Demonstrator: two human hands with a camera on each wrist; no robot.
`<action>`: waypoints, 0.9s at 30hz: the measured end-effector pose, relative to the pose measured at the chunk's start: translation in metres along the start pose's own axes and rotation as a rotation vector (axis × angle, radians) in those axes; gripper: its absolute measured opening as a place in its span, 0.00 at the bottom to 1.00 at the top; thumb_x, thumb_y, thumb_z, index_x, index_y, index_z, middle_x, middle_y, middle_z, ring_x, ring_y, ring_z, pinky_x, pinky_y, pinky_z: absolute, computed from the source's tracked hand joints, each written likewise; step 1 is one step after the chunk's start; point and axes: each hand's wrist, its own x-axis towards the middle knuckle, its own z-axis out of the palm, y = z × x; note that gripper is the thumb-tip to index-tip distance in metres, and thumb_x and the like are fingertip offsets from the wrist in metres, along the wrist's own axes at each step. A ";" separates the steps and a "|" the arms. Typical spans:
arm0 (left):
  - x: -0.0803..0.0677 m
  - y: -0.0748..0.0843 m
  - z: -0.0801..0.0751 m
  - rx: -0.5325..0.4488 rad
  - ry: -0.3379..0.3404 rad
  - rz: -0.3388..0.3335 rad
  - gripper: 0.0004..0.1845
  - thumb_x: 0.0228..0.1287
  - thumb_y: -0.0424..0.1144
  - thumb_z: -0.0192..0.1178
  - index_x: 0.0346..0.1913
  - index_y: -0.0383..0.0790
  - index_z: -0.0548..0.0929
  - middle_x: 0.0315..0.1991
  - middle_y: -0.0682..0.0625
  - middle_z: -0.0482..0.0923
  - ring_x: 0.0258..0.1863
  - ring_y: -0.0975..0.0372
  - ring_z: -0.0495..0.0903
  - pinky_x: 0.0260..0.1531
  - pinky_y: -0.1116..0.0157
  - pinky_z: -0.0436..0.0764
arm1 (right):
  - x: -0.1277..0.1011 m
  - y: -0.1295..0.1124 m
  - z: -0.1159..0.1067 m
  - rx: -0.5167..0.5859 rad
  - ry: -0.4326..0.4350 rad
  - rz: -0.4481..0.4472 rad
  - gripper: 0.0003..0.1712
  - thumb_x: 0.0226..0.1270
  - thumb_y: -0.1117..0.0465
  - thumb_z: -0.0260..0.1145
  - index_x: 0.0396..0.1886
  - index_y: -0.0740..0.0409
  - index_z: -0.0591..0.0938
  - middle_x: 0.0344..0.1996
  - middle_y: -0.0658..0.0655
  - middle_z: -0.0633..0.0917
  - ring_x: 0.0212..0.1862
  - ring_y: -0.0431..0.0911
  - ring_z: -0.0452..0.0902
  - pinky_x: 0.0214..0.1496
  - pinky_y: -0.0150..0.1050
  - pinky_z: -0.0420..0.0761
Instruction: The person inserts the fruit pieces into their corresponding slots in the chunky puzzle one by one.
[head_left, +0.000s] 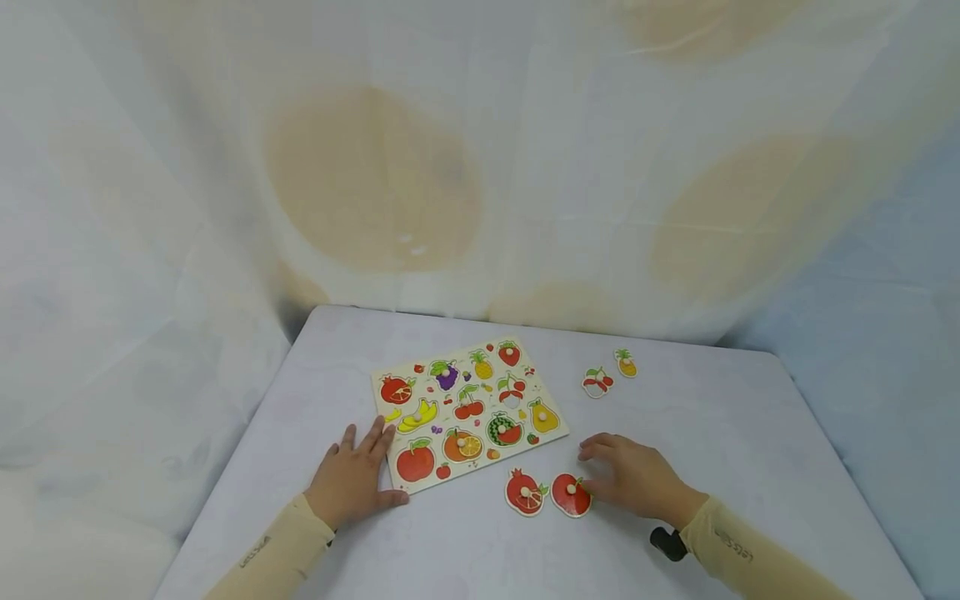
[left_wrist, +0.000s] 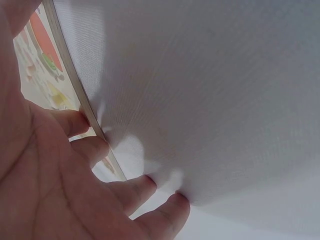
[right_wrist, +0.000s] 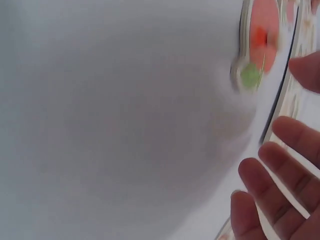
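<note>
Board lies flat on worktop, fruit pieces set in it. Clock from board centre, head view: left hand at 8 o'clock, fingers spread, fingertips touching board edge; right hand between 3 and 4 o'clock, fingers loosely apart, thumb by apple piece, can't tell if touching. Apple piece at 4 o'clock, pomegranate piece just beside, 5 o'clock. Red-and-white piece, pineapple piece between 2 and 3 o'clock.

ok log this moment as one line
left hand: touching puzzle board edge | right hand: beside apple piece, gripping nothing | pomegranate piece, pineapple piece: off board
</note>
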 end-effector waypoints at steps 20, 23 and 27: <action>0.001 0.000 0.000 0.009 -0.006 0.002 0.58 0.48 0.72 0.67 0.76 0.40 0.62 0.77 0.40 0.55 0.68 0.28 0.57 0.58 0.32 0.66 | -0.016 -0.024 0.023 -0.139 0.046 -0.033 0.28 0.43 0.37 0.81 0.42 0.43 0.86 0.43 0.42 0.80 0.41 0.38 0.76 0.38 0.35 0.83; 0.001 0.000 0.001 0.007 -0.007 0.002 0.58 0.48 0.72 0.67 0.76 0.40 0.62 0.77 0.40 0.55 0.68 0.28 0.57 0.58 0.32 0.66 | -0.016 -0.025 0.026 -0.147 0.058 -0.041 0.27 0.44 0.37 0.81 0.42 0.43 0.85 0.42 0.43 0.81 0.40 0.38 0.75 0.37 0.34 0.82; 0.000 0.000 0.001 0.009 0.000 0.003 0.59 0.47 0.72 0.67 0.76 0.39 0.63 0.76 0.40 0.56 0.67 0.28 0.58 0.57 0.32 0.67 | -0.016 -0.027 0.029 -0.163 0.080 -0.043 0.26 0.43 0.38 0.82 0.40 0.42 0.85 0.42 0.43 0.81 0.39 0.37 0.74 0.36 0.33 0.82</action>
